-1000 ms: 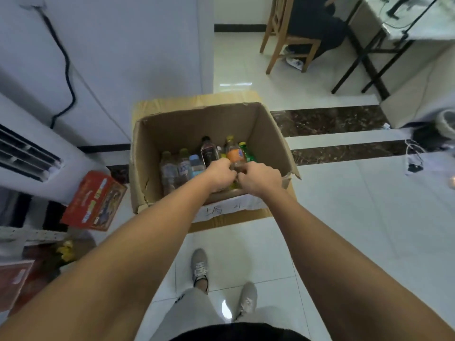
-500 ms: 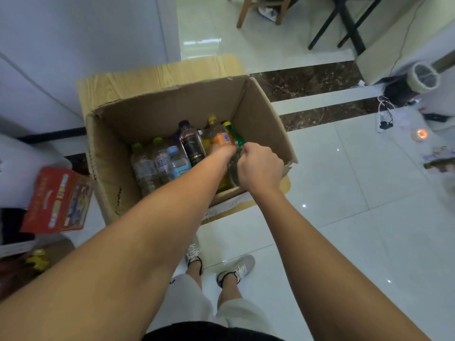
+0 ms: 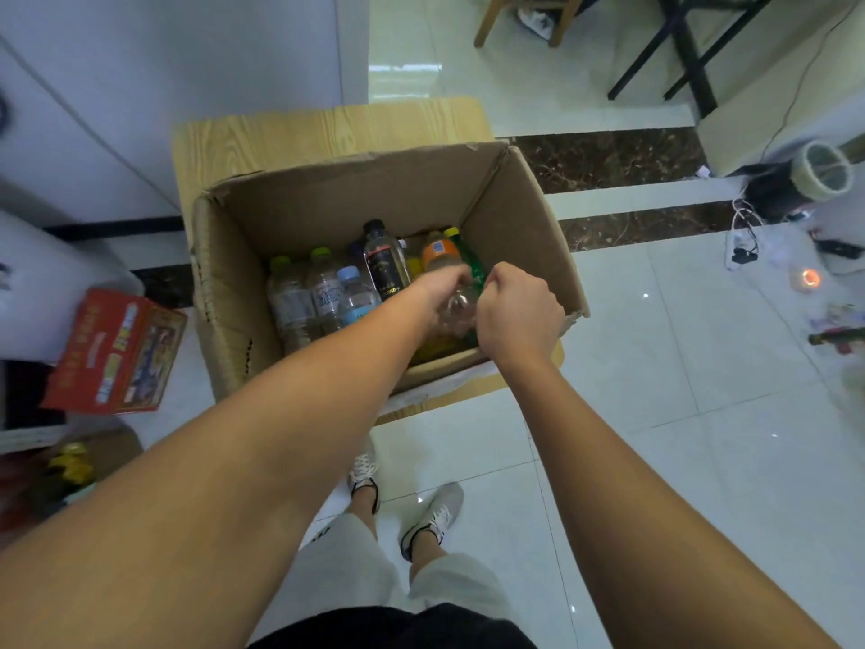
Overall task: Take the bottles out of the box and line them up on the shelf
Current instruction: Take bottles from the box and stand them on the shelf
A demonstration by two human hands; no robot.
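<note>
An open cardboard box (image 3: 327, 203) stands on the floor in front of me with several bottles upright inside. At its left are clear water bottles (image 3: 292, 297) with yellow-green caps, then a blue-capped one (image 3: 355, 297) and a black-capped dark-labelled bottle (image 3: 386, 260). My left hand (image 3: 440, 285) reaches into the right side of the box and curls round an orange-labelled bottle (image 3: 440, 250); its fingers are hidden. My right hand (image 3: 519, 311) is curled beside it, gripping a green bottle (image 3: 475, 269) with a yellow cap. No shelf is in view.
The box sits on a wood-grain board (image 3: 327, 128) against a white wall. A red carton (image 3: 117, 353) leans at the left. Chair legs (image 3: 519, 21) and black table legs (image 3: 678, 49) stand beyond. Cables and a power strip (image 3: 744, 241) lie at the right.
Both hands have dropped from the box's near rim deeper among the right-hand bottles and have drawn slightly apart. My view has moved closer over the box.
</note>
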